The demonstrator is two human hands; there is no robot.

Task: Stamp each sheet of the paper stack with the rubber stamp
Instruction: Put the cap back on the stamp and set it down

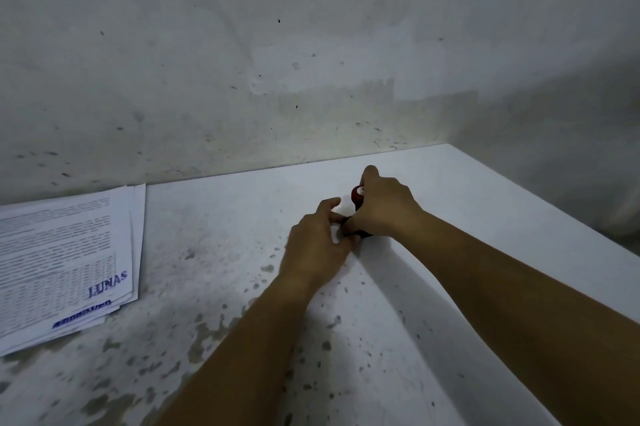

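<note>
Both hands meet mid-worktop: the right hand (382, 207) grips the red-handled rubber stamp (357, 194), and the left hand (317, 245) pinches its dark base. The white worktop (450, 252) is speckled, against a stained wall (277, 44). The paper stack (65, 259) far left reads "LUNAS".

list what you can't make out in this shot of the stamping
Head view only:
- rubber stamp: just its red knob shows; the right hand covers the rest.
- What the left hand touches: hidden behind its fingers.
- paper stack: cut off by the left edge; print too small to read, except the blue LUNAS mark.
</note>
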